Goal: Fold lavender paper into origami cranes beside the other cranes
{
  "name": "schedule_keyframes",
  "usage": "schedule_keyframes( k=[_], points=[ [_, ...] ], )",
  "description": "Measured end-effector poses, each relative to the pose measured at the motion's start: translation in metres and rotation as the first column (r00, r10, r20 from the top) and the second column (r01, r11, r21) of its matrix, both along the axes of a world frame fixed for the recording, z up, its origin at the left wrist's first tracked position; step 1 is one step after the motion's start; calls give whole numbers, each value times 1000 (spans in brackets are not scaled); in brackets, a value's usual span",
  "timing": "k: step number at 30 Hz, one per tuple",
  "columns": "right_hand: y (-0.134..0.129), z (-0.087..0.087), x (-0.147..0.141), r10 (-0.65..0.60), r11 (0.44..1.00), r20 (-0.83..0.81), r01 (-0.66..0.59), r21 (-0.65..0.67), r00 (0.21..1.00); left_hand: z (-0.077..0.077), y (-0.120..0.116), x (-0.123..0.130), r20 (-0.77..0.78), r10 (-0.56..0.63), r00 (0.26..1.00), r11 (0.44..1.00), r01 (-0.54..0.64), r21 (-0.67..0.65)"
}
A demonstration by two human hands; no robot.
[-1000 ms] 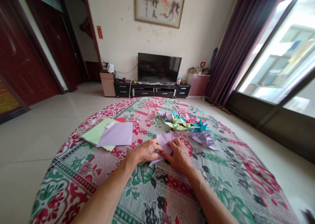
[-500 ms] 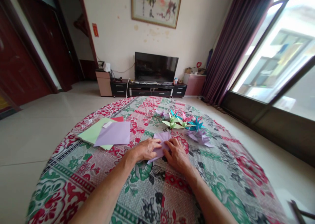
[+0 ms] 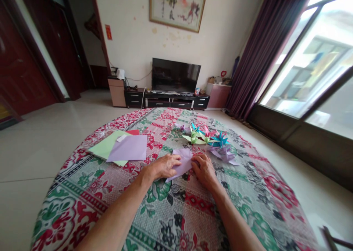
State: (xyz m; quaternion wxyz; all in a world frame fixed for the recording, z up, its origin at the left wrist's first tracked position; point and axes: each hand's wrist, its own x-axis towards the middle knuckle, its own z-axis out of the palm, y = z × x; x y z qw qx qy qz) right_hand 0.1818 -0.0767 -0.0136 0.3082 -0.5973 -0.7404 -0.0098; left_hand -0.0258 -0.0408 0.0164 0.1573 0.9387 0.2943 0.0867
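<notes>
A partly folded sheet of purple origami paper lies flat on the cloth-covered table between my hands. My left hand holds its left side down, fingers bent over the paper and the thumb near its lower edge. At the right corner, my right hand has its thumb and fingers closed on the paper's edge. Its fingertips partly cover that edge. Just beyond my right hand sit folded paper cranes: purple ones, green ones and a blue one.
To the left lies a stack of square paper, with a purple sheet over green sheets and a red corner showing. A floral tablecloth covers the round table. Beyond stand a television and a low cabinet.
My right hand has slid right, from the middle of the purple paper to its right corner, so more of the paper shows. My left hand stays almost where it was.
</notes>
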Motion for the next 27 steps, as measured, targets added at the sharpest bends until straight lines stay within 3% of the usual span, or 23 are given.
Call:
schedule_keyframes(
  k=[2, 4, 8, 15, 21, 27],
  points=[
    [-3, 3, -6, -72, 995, -25, 73, 71, 997, -1, 1, 0, 13, -12, 1000, 1000, 12, 1],
    [-10, 8, -16, -39, 987, -29, 43, 155, 999, -1, 2, 0, 32, -19, 999, 1000, 19, -11],
    [-20, 10, -37, 198, 980, -52, -197, 28, 979, -1, 1, -1, 98, -28, 995, 997, 35, -70],
    [-24, 8, -44, 198, 980, -21, -198, -32, 980, 0, 3, -8, 114, 70, 991, 980, -47, -194],
    [-28, 11, -46, 212, 976, 31, -210, -49, 977, -4, 6, -10, 76, 34, 997, 980, -18, -199],
    [-29, 6, -48, 207, 978, 54, -205, -36, 977, 4, 3, -11, 14, 16, 1000, 977, -13, -213]
  ],
)
